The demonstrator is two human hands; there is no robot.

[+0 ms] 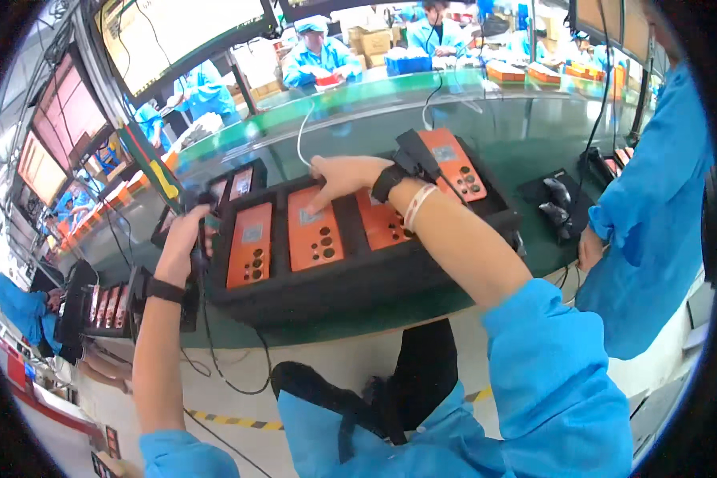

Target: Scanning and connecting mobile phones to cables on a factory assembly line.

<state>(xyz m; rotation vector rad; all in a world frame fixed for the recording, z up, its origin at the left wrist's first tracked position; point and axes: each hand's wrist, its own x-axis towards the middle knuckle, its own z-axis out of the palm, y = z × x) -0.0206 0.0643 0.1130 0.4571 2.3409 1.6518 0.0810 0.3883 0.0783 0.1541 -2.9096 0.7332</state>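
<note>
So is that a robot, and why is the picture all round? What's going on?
No robot here: those are a person's two bare hands. A wide-seeing camera on the person's head looks down, so the picture has a round, bendy edge. On the green table sits a black tray with four orange panels. The right hand reaches over the second panel from the left, thumb and finger apart. The left hand is at the tray's left end, above a hanging black cable; I can't tell what it holds.
</note>
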